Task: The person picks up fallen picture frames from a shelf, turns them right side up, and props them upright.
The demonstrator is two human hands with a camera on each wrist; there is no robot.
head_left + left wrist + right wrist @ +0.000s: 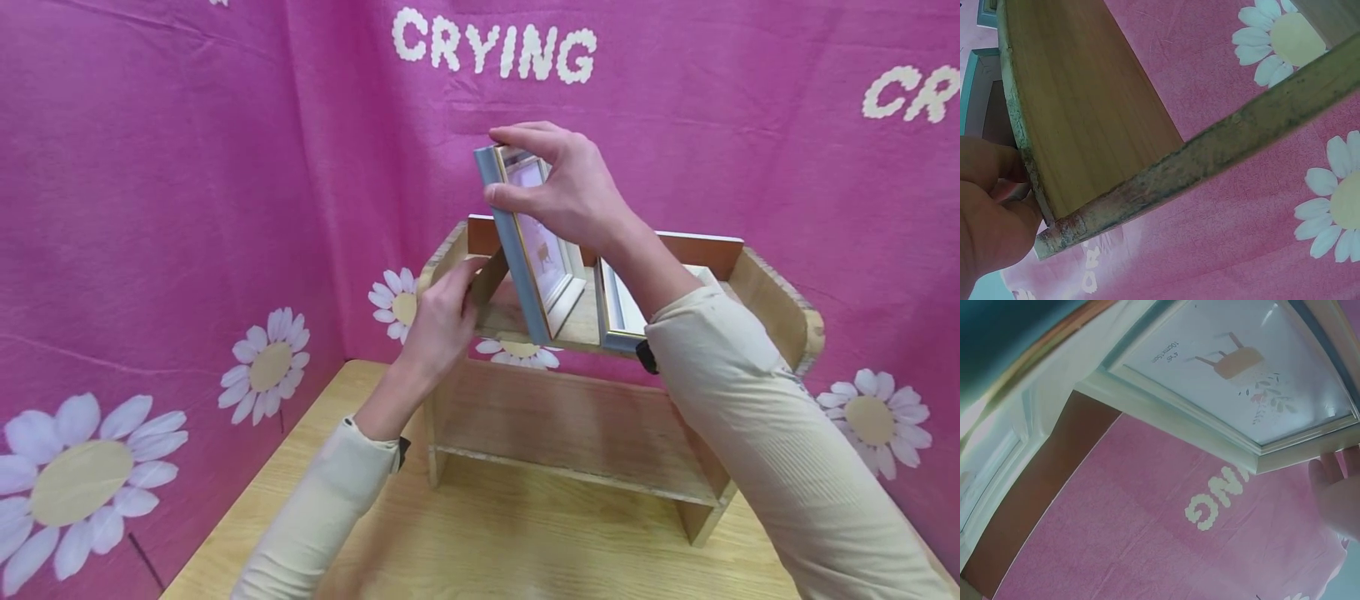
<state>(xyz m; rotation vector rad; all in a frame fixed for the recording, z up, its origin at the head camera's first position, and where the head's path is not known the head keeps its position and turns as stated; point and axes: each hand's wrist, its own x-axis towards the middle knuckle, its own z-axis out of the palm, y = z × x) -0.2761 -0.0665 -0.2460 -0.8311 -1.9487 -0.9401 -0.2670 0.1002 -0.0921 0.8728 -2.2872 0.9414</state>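
Observation:
A picture frame (517, 242) with blue-grey sides and a white inner border stands tilted on the top board of a small wooden shelf (577, 417). My right hand (573, 183) grips its upper part, thumb on the near side edge and fingers over the top. Behind it, my left hand (442, 321) pinches the dark back stand (491, 275), close to the shelf's left end. The left wrist view shows the left hand (997, 206) beside the board's edge, its fingertips partly hidden. The printed picture (1241, 369) shows in the right wrist view.
A second picture frame (622, 337) rests on the top board to the right, partly covered by the right forearm. Raised side panels (780, 292) and a brown back rail (697, 250) bound the shelf. It stands on a wooden table (510, 542) before pink flowered cloth (187, 208).

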